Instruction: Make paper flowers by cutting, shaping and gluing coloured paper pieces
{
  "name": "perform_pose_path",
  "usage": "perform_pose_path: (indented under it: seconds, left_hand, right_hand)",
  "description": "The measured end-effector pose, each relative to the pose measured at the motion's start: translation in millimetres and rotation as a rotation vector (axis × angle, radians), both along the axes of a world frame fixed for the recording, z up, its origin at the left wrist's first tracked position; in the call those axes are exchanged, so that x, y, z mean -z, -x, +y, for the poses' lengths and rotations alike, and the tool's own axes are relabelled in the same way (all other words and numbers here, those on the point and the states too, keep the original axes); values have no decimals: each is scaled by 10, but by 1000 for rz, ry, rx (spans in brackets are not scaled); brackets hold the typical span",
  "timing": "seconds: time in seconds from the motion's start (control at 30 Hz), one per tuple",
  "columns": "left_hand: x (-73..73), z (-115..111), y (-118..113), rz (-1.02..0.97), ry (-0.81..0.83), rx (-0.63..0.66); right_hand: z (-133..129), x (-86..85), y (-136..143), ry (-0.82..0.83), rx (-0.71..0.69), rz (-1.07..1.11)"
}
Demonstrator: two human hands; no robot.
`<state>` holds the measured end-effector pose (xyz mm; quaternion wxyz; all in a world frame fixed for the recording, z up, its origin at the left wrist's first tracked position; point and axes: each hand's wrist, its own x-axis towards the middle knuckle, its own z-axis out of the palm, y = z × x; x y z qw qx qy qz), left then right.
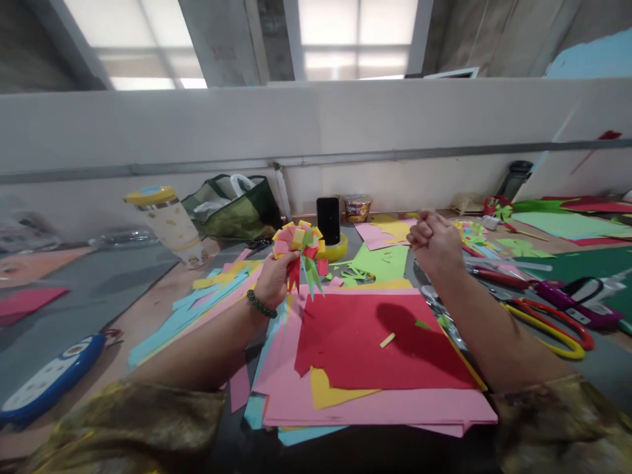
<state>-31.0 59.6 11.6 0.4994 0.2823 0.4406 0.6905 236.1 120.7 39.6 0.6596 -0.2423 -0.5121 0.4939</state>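
My left hand [276,280] is closed on a paper flower [297,240] with pink and yellow looped petals. Red and green paper strips hang from the flower's lower side. Raised to the right, my right hand [434,243] has its fingers curled together; whatever they may hold is hidden. Between my arms lies a red paper sheet [365,342] on a stack of pink sheets [395,408], with a small yellow scrap [388,340] and a green scrap on top.
Scissors [548,329] and a purple glue gun [567,303] lie at right, near another paper flower [471,234]. Behind stand a phone [328,220], a tape roll [336,249] and a noodle cup [357,208]. At left are a tumbler [170,227], a bag [247,210] and a blue case [54,378].
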Motion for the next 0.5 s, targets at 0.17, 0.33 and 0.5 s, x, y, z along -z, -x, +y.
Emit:
perform_pose_path:
  seconds: [0.17,0.33,0.5]
  left_hand:
    - [-17,-226,-227,22,1,94]
    - [-71,-388,-320,67,-17,235]
    - [-5,-384,-310,62,-12,194]
  right_hand:
    - [-132,279,329,117,-194,-181]
    - [-389,343,501,213,-608,-524]
    - [-361,234,344,175,-662,-603]
